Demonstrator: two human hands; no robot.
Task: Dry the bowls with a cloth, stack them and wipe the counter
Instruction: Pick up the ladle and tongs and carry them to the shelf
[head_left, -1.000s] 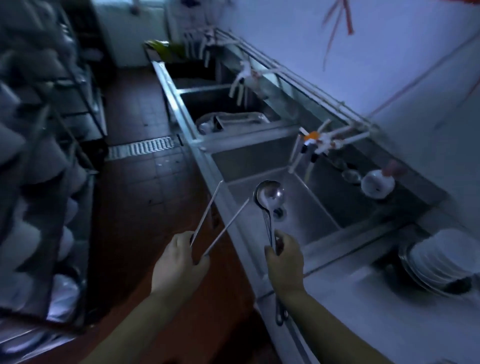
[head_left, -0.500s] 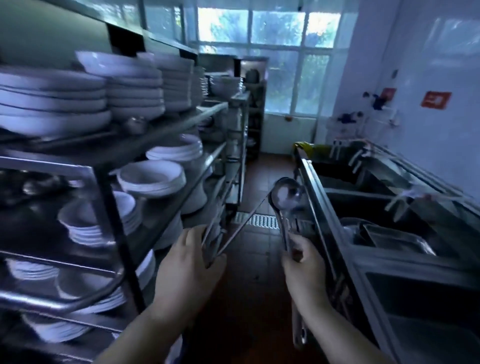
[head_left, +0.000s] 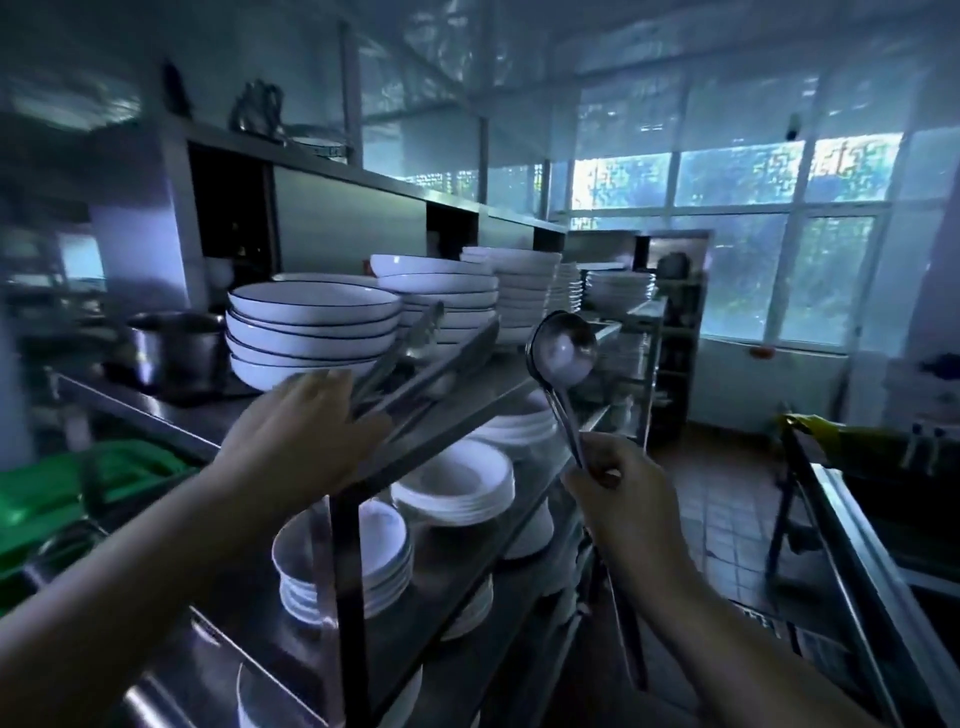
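The bowls (head_left: 311, 332) stand stacked on the top shelf (head_left: 467, 384) of a steel rack, white with dark rims, the nearest stack at about 10 o'clock from the frame's middle. More stacks (head_left: 441, 291) run back along the shelf toward 12 o'clock, and others (head_left: 452, 483) sit on the lower shelves at 6 o'clock, partly hidden by the rack's post.

The left hand (head_left: 306, 426) reaches onto the top shelf just below the nearest stack and grasps tongs (head_left: 410, 364), whose arms lie along the shelf; motion blur smears the fingers, so the exact grip is hard to make out. The right hand (head_left: 623, 499) is clenched round the handle of a ladle (head_left: 563, 348), bowl up, at 1 o'clock from that hand; the handle's lower end is hidden behind the wrist.

A steel pot (head_left: 171, 348) stands at 9 o'clock beside the nearest stack. A green crate (head_left: 57, 488) is cut off at the left edge. No writing can be read anywhere; the room is dim and blurred.
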